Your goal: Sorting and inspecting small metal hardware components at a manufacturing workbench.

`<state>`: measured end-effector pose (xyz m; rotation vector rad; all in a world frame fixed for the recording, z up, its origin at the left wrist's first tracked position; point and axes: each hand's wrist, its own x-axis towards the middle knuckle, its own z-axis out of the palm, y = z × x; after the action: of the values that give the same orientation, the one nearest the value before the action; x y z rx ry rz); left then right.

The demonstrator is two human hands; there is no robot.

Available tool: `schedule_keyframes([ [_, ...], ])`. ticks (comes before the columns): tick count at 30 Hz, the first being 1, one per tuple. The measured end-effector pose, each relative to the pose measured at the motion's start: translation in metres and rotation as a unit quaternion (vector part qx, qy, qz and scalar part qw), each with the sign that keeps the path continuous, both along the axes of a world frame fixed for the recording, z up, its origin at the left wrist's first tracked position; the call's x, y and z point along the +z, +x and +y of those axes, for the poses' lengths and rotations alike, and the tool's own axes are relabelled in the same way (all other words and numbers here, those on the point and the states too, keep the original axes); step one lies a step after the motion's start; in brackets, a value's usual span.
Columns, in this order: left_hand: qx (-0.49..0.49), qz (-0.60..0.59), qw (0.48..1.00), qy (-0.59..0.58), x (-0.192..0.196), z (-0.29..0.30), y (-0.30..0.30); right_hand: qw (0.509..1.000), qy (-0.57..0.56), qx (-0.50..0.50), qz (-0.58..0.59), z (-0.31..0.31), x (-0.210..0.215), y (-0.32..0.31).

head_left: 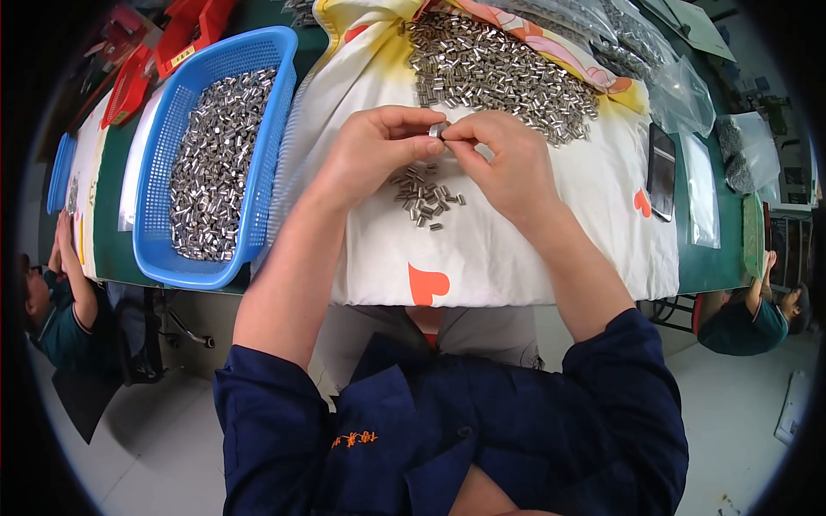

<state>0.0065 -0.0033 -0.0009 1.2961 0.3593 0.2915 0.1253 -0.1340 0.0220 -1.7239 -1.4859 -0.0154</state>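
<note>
Taking the spot where the fingertips meet as the clock's centre, with twelve pointing away from the person, the left hand (370, 153) comes in from seven o'clock and the right hand (516, 163) from four. Between them, right at the centre, is a small metal piece (436, 130), raised above the white cloth (490, 267). The left hand grasps it between thumb and fingers, and the right hand pinches its right end with thumb and forefinger; whether a second piece is tucked in there is too small to tell. Just below, at six o'clock, a small loose pile (422, 202) of short silvery cylinders lies on the cloth, with a red heart print (428, 284) farther out that way. A much larger heap (499, 77) of similar cylinders spreads from twelve to two. At nine o'clock stands a blue basket (280, 129) of perforated plastic, well filled with metal cylinders (219, 163), and red bins (194, 39) sit beyond it toward ten. Clear plastic bags (684, 95) lie between two and three, some with metal parts inside, and a dark phone (661, 172) rests near three beside a flat clear bag (701, 193). Two other people sit farther off: one at eight (73, 322), one at four (744, 327).
</note>
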Motion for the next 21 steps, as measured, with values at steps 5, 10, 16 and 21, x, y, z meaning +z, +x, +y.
schedule_keyframes([
  [5, -0.012, 0.033, 0.999, 0.015, 0.006, -0.002, 0.000, 0.972, -0.116, 0.025, 0.203, -0.004, 0.008, 0.011],
  [10, -0.035, 0.041, 0.997, 0.046, 0.006, -0.002, -0.002, 0.975, -0.124, -0.025, 0.181, -0.002, 0.009, 0.019],
  [16, -0.047, 0.049, 0.996, 0.056, 0.004, -0.003, 0.001, 0.983, -0.115, -0.091, -0.106, -0.005, -0.006, 0.052],
  [21, -0.053, 0.039, 0.996, 0.063, 0.005, -0.003, 0.000, 0.963, -0.178, -0.097, -0.179, -0.004, -0.013, 0.045],
])
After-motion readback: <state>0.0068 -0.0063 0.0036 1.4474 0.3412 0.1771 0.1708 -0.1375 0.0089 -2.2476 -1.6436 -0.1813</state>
